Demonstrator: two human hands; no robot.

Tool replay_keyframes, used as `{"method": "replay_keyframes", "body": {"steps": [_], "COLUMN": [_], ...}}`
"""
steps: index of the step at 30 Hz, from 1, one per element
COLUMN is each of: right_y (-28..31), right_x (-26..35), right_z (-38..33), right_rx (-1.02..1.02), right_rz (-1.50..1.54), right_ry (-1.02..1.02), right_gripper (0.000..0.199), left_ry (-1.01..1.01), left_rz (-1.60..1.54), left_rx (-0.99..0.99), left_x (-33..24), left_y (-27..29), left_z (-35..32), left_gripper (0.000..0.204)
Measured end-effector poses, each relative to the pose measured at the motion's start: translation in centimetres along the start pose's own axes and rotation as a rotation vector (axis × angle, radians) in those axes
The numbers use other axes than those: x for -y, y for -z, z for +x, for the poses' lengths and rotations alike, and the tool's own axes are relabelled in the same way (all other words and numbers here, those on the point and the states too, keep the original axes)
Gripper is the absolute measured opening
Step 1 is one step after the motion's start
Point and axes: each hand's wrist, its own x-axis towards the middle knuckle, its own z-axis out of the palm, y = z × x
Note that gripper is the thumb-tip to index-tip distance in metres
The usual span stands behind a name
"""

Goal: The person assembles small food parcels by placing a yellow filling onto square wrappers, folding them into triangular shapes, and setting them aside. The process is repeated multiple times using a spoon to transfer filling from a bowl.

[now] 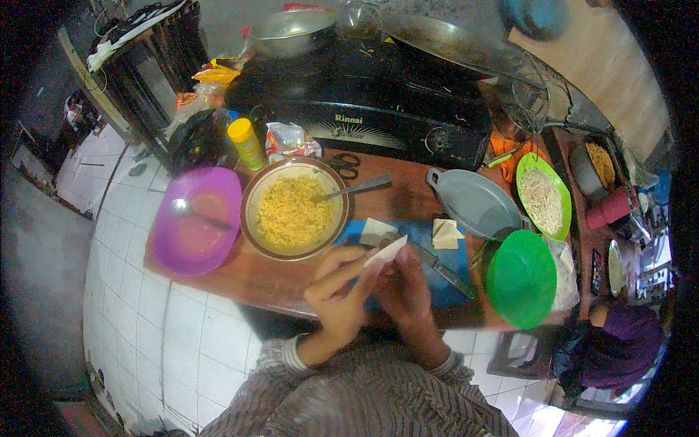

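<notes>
A: Wrapper (386, 252), pale and thin, pinched between both your hands, left hand (341, 291) and right hand (403, 288), over the bench (255, 280) edge.
B: Surroundings?
A: Noodle bowl (294, 209) just beyond; blue board (437, 266) underneath.

Left hand (341, 291), right hand (405, 285) — together, fingers pinching.

This is a small cooking area, likely a home or street-food kitchen: a black two-burner gas stove (378, 109) carries a metal wok (444, 40), and a brown wooden counter (255, 280) holds a round bowl of yellow noodles (293, 209), above white floor tiles (156, 342).
</notes>
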Motion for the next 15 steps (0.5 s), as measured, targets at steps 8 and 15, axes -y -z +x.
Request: {"method": "replay_keyframes", "body": {"steps": [8, 15], "right_y": [-0.29, -0.18], "right_x": [-0.35, -0.33], "right_z": [0.02, -0.04], "right_rx": [0.015, -0.113], "right_rz": [-0.001, -0.038], "right_ry": [0.059, 0.094], "right_gripper": [0.016, 0.017], "left_ry": [0.058, 0.0], "left_rz": [-0.028, -0.044], "left_rx": [-0.058, -0.062], "left_x": [0.36, 0.87], "left_y": [-0.25, -0.1], "left_z": [-0.13, 0.24], "left_gripper": [0.009, 0.01]}}
